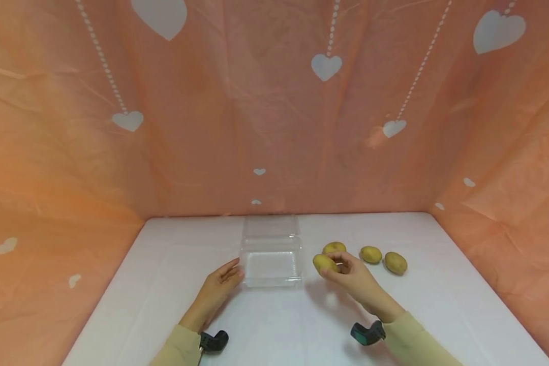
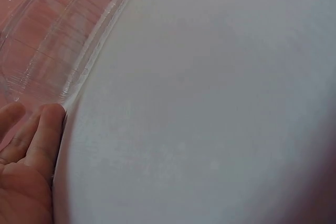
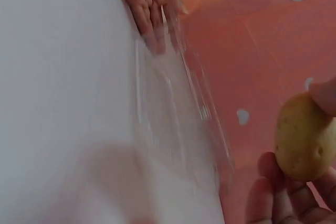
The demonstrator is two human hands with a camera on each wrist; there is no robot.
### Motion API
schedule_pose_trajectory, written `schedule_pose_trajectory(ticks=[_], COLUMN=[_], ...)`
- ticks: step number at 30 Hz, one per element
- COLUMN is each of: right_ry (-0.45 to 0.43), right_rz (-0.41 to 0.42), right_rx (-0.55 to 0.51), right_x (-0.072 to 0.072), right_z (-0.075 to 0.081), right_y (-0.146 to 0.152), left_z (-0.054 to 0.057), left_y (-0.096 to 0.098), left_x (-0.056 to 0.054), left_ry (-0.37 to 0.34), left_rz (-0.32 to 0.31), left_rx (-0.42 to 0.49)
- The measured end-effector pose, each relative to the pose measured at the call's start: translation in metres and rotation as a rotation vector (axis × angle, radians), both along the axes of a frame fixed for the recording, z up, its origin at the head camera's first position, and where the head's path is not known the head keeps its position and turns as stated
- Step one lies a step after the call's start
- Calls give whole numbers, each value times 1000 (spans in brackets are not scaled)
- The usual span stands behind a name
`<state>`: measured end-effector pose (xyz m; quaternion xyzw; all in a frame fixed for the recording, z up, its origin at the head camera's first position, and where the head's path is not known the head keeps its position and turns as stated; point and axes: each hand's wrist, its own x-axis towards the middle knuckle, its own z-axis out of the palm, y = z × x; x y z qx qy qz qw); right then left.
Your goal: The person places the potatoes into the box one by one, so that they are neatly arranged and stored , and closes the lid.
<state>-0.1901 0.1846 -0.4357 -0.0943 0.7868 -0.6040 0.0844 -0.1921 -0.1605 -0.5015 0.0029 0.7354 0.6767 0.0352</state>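
A transparent plastic clamshell box (image 1: 271, 282) lies on the table with its lid (image 1: 271, 226) folded back towards the rear. At the box's left side is my left hand (image 1: 217, 291), its fingers fairly straight and close against the wall; the left wrist view shows the fingertips (image 2: 52, 114) near the box edge. Between thumb and fingers, my right hand (image 1: 361, 285) holds a yellow-brown potato (image 1: 324, 263) above the table, right of the box. In the right wrist view that potato (image 3: 304, 137) is partly covered by the thumb.
Behind the right hand sits another potato (image 1: 334, 247). Farther right lie a smaller potato (image 1: 371, 254) and a larger one (image 1: 395, 263), close together. An orange curtain (image 1: 274, 127) with pale hearts borders the white table (image 1: 164, 264) at the back and sides.
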Motion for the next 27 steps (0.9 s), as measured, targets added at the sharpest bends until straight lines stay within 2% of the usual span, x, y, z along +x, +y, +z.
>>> schedule_pose_trajectory(ticks=[6,9,18,24,27], right_ry=[34,54,186,193,195], right_rz=[7,15,87,80,87], right_rx=[-50,-36,228,373,414], right_x=[-16,-25,-60,-70,-71], right_z=[-1,0,-3,-13,-18], right_y=[-46,-68,-115,-127,-129], left_z=[-4,-7,-5,-2,-1], left_y=[-3,-3,-3,-2,-1], left_x=[0,0,-2,-5,-4], left_ry=[-3,-12,-8,-31,-27], left_rz=[-18,-26,-19,-21,-26], left_rx=[-26,-29,-24,25,38])
